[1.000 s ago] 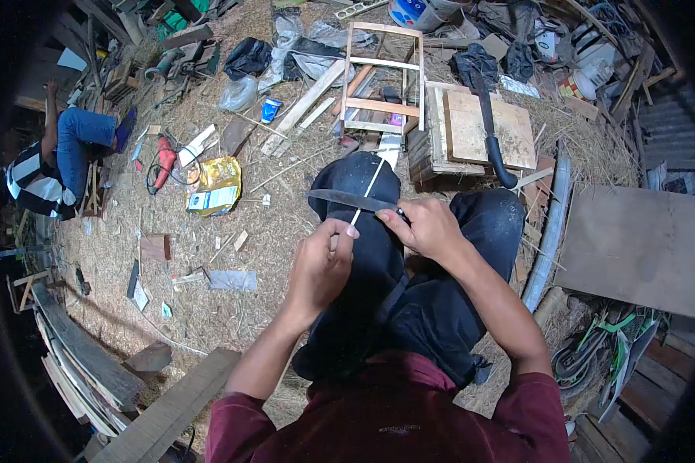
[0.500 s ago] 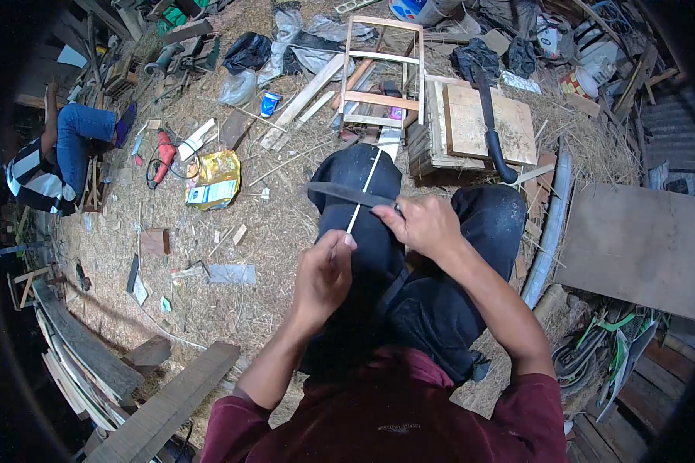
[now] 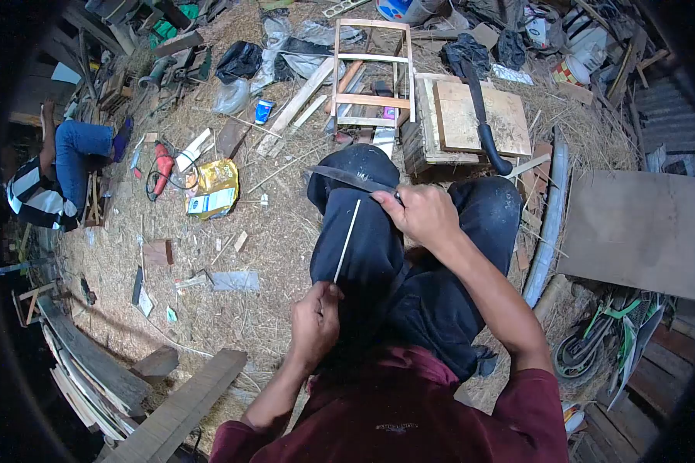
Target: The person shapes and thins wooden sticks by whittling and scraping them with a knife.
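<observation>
My right hand point(image 3: 428, 216) is closed round the handle of a knife point(image 3: 350, 177), whose broad grey blade points left across my knee. Between finger and thumb, my left hand point(image 3: 315, 320) pinches the lower end of a thin pale wooden stick point(image 3: 348, 241). The stick slants up over my dark trouser leg, its far tip just below the blade and apart from it. Most of the knife's handle is hidden inside my fist.
A light wooden frame point(image 3: 374, 101) stands ahead, left of a wooden block point(image 3: 483, 119) bearing a long black-handled blade point(image 3: 483, 116). On the straw-littered ground lie a red power tool point(image 3: 161, 171) and a yellow packet point(image 3: 215, 189). A plank point(image 3: 181, 409) juts in lower left. Another person point(image 3: 62, 174) sits far left.
My left hand has drawn the stick down toward me, so its tip is now below the blade rather than beyond it. My right hand with the knife has hardly moved.
</observation>
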`<action>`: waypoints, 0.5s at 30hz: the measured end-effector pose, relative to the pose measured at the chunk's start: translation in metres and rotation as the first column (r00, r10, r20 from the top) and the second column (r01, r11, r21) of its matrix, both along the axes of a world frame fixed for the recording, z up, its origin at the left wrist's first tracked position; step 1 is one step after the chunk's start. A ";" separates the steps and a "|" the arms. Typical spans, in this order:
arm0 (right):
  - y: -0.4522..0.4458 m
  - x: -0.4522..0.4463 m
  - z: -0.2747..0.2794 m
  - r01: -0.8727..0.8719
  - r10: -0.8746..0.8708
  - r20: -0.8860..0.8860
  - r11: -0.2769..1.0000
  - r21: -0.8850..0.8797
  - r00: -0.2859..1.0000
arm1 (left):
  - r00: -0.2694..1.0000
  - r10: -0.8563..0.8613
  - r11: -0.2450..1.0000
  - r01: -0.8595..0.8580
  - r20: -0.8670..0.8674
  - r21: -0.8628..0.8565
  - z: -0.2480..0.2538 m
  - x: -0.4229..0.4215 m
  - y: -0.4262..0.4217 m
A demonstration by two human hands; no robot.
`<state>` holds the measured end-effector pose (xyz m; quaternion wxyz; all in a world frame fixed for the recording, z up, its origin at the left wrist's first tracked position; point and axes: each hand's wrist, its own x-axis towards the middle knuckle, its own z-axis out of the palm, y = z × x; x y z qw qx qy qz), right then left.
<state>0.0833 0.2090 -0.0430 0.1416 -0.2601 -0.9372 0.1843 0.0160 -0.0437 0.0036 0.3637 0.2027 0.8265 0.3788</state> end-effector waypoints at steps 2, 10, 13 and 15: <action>0.000 0.001 -0.002 -0.053 0.051 -0.058 0.998 -0.038 0.997 | 0.998 -0.028 0.995 0.034 -0.063 0.093 -0.004 -0.005 0.009; -0.005 -0.002 0.003 -0.153 0.151 -0.028 0.986 -0.070 0.988 | 0.979 -0.087 0.948 0.138 -0.182 0.285 -0.002 -0.047 0.080; -0.006 0.001 0.002 -0.104 0.104 -0.024 0.995 -0.003 0.994 | 0.975 -0.099 0.962 0.145 -0.198 0.231 -0.002 -0.041 0.070; -0.010 0.002 0.002 -0.031 0.031 -0.042 0.999 0.010 0.999 | 0.984 -0.125 0.963 0.152 -0.129 0.221 0.003 -0.032 0.054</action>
